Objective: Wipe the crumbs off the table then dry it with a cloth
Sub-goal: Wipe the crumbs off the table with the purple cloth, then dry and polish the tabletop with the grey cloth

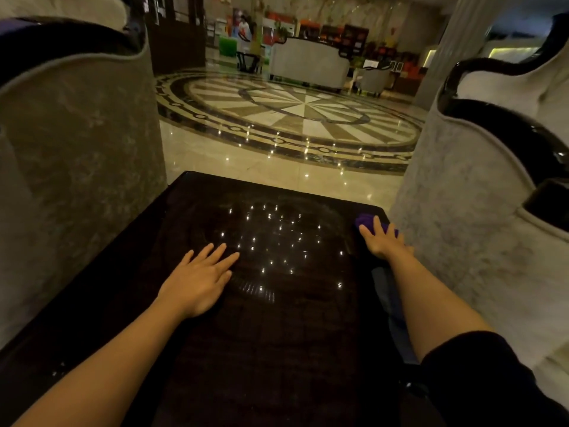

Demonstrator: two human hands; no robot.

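Observation:
A dark glossy table [277, 334] stretches away from me, with ceiling lights mirrored in its top. My left hand [200, 278] lies flat on the table near the middle, fingers spread, holding nothing. My right hand [383, 240] presses down on a purple cloth [366, 220] at the table's far right corner, fingers spread over it. The cloth is mostly hidden under the hand. No crumbs can be made out on the dark surface.
A grey upholstered armchair [70, 164] stands close on the left, and a pale one with black trim [480, 186] on the right. Beyond the table's far edge lies a polished marble floor [277, 118] with a round pattern, and more seating further back.

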